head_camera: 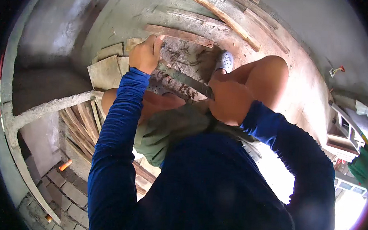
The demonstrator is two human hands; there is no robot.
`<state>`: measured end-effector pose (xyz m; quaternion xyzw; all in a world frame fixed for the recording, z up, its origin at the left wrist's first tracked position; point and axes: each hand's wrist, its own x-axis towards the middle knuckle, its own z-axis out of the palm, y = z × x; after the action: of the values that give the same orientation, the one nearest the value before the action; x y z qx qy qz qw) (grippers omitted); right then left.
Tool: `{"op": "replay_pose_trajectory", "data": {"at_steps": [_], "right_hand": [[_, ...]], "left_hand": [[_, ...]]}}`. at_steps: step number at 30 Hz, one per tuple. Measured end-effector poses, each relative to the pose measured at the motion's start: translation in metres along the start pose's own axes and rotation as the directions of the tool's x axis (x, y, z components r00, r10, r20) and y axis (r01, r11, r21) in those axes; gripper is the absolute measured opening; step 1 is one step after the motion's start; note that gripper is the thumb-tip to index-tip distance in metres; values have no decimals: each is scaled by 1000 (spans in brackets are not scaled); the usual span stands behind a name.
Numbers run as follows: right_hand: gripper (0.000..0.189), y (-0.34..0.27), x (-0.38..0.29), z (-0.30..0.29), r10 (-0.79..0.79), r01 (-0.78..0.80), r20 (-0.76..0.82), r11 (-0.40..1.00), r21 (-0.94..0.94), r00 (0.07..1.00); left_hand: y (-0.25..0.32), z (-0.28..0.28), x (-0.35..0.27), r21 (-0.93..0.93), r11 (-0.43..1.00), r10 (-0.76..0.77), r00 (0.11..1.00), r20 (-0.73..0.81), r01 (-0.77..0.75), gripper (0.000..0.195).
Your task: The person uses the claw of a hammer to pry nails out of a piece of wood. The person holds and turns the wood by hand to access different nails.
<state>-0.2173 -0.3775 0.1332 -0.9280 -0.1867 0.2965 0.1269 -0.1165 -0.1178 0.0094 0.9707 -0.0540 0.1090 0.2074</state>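
Observation:
A long dark bar or handle (189,79), with a mottled surface that looks wrapped, runs between my two hands. My right hand (230,100) is closed around its near end, beside my bent right knee. At its far end is my left hand (146,53) with curled fingers, close to the bar; whether it grips the bar or some small thing is hidden. Beyond my left hand lies a reddish wooden board (182,34) on the concrete floor. Dark debris and chips (187,57) are scattered below the bar, between my feet.
A long wooden pole (223,17) and several planks lie on the floor ahead. Flat board pieces (105,73) lie at left, above a stack of wood strips (80,122). A low concrete ledge (53,108) and an orange pipe piece (65,165) are further left. My clog (225,61) is near the debris.

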Motion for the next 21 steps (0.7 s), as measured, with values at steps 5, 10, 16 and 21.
{"op": "replay_pose_trajectory", "data": {"at_steps": [5, 10, 16, 21], "right_hand": [[55, -9, 8, -5, 52, -59, 77, 995, 85, 996], [43, 6, 15, -5, 6, -11, 47, 995, 99, 999], [34, 19, 30, -35, -27, 12, 137, 994, 110, 990], [32, 11, 40, -46, -56, 53, 128, 998, 26, 990]], "left_hand": [[-21, 3, 12, -88, 996, 11, 999, -48, -15, 40], [-6, 2, 22, 74, 991, 120, 991, -66, -115, 39], [-6, 9, 33, 25, 995, 103, 989, -102, -101, 40], [-18, 13, 37, 117, 993, 19, 987, -161, 0, 43]]}}
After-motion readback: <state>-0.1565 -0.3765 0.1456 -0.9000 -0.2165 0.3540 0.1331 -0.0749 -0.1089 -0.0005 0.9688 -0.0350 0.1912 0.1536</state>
